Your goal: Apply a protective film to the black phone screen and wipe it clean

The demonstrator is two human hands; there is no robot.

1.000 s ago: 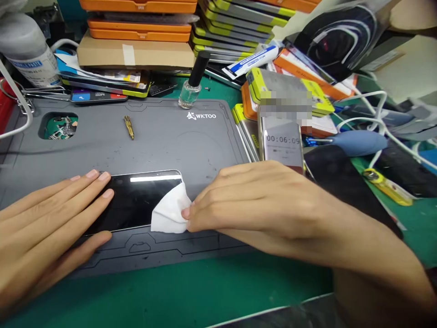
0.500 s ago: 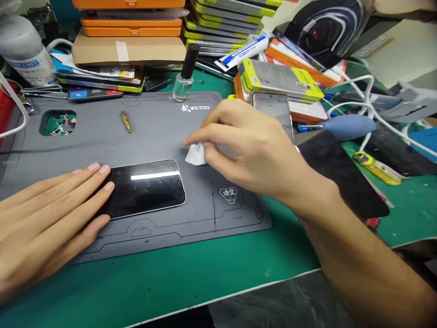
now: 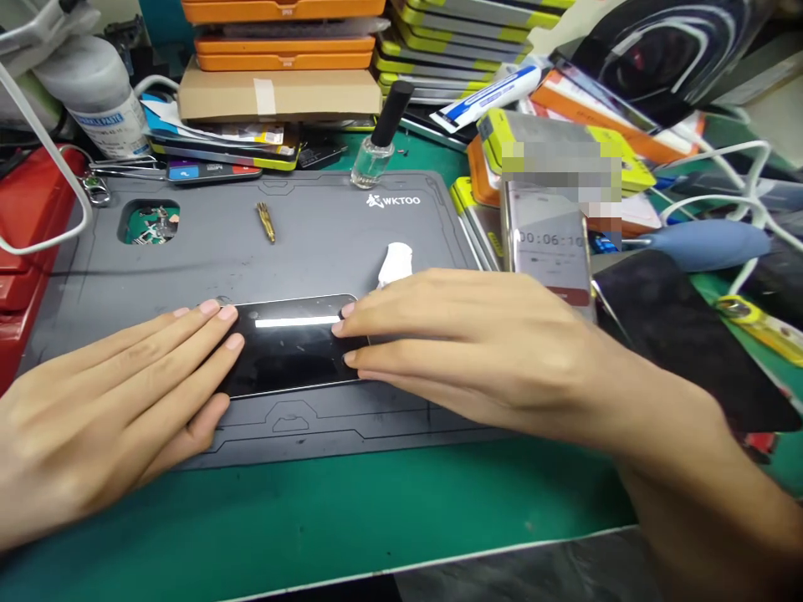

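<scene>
A smartphone (image 3: pixel 288 351) lies with its dark, glossy screen up on the grey work mat (image 3: pixel 207 272). My left hand (image 3: pixel 119 401) rests flat over its left end, fingers stretched out. My right hand (image 3: pixel 483 343) lies over the right end, its fingertips on the glass. Both hands are open. Just behind the right hand, a crumpled white wipe (image 3: pixel 396 261) sits on the mat, partly covered by that hand. The phone's two ends are hidden under the fingers.
Behind the phone are gold screwdriver bits (image 3: pixel 265 223) and a small clear bottle (image 3: pixel 375 159) with a black cap. A second phone (image 3: pixel 545 238) showing a timer stands at right, against stacked boxes (image 3: pixel 558 146). A blue-handled tool (image 3: pixel 708 244) and a yellow cutter (image 3: pixel 762 326) lie farther right.
My right hand has let go of the white wipe, leaving it on the mat, and has come down onto the phone's right end. My left hand stays on the phone. The view has shifted slightly.
</scene>
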